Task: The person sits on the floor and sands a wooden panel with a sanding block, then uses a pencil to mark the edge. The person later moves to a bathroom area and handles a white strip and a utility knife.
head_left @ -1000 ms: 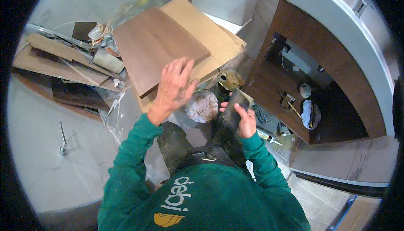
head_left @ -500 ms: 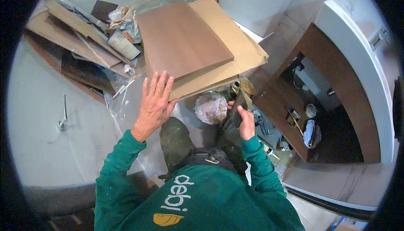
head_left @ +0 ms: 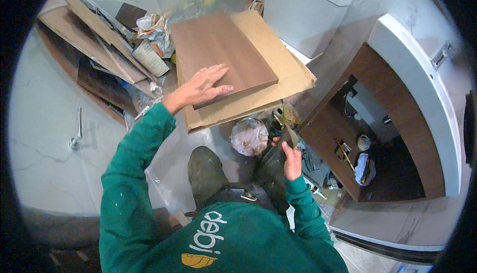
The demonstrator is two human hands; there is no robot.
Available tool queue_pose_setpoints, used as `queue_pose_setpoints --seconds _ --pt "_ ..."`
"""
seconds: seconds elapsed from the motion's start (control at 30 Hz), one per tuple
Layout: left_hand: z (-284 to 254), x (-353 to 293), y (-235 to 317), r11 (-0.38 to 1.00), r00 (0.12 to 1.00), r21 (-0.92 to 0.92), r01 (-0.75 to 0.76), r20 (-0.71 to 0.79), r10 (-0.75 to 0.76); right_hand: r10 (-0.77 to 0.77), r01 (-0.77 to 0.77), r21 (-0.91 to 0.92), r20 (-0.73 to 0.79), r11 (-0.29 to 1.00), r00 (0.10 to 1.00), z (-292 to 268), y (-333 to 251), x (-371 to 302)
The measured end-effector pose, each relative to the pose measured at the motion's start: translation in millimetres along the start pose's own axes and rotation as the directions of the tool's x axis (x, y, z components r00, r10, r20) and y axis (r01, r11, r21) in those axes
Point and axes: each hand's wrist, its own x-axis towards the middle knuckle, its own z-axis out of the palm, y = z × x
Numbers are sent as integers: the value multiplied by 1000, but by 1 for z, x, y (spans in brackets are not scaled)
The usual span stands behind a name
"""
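A brown wood-look panel (head_left: 218, 39) lies on a flattened cardboard box (head_left: 293, 76) in front of me. My left hand (head_left: 206, 85) rests palm down on the panel's near left part, its fingers stretched out and holding nothing. Right of my knees, my right hand (head_left: 292, 161) is closed around a bent sheet of what looks like sandpaper (head_left: 288, 137), dark on one face and tan on the other. Between the box and my legs stands a round tub (head_left: 249, 136) with whitish residue. An open metal can (head_left: 279, 113) is just beyond the sheet.
Wood offcuts (head_left: 94, 39) and plastic bags (head_left: 158, 32) are piled at far left. A white toilet (head_left: 303, 17) stands behind the box. To the right is a brown vanity cabinet (head_left: 330, 138) with a brush and other items inside. A sealant tube (head_left: 316, 190) lies near my right forearm.
My left hand has moved right and forward from the panel's near left corner onto its surface. My right hand keeps hold of the sheet; the view has shifted slightly.
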Motion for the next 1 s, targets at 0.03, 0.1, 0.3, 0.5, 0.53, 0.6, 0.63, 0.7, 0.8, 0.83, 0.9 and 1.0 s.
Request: queue_pose_setpoints --seconds 0.03,0.1,0.3,0.5,0.53,0.6,0.63,0.7,0.8,0.83,0.9,1.0 --pt "1 16 -7 999 995 30 33 95 -36 9 -9 19 -11 1000 1000 -4 -2 -4" --pt "0 42 -16 985 984 151 84 146 -106 119 -118 27 -53 993 991 -13 -7 -13" --pt "31 49 10 980 958 125 -157 260 120 55 -43 67 -189 997 980 -48 -10 -40" --pt "24 66 -10 983 964 118 -142 244 110 98 -66 146 -225 987 969 -64 -4 -46" --pt "20 78 -17 981 971 179 -78 236 34 85 -59 125 -213 990 973 -62 -4 -44" --pt "20 98 -20 984 981 178 26 186 -59 65 -43 116 -194 992 979 -56 -5 -41" --pt "22 107 -16 982 980 176 66 174 -97 60 -37 126 -187 991 981 -54 -6 -41" --pt "29 112 2 979 973 186 82 199 -119 23 1 152 -157 988 987 -52 -8 -43" --pt "41 88 34 971 919 53 -232 339 201 86 -61 110 -236 992 968 -62 -9 -53" --pt "38 82 38 964 909 -83 -251 321 265 67 -24 160 -267 987 961 -67 -7 -58" --pt "29 73 36 893 875 -333 -302 275 398 76 -24 173 -302 985 950 -80 -2 -64" --pt "6 92 0 986 972 -154 -56 217 89 107 -46 178 -345 983 932 -97 6 -67"
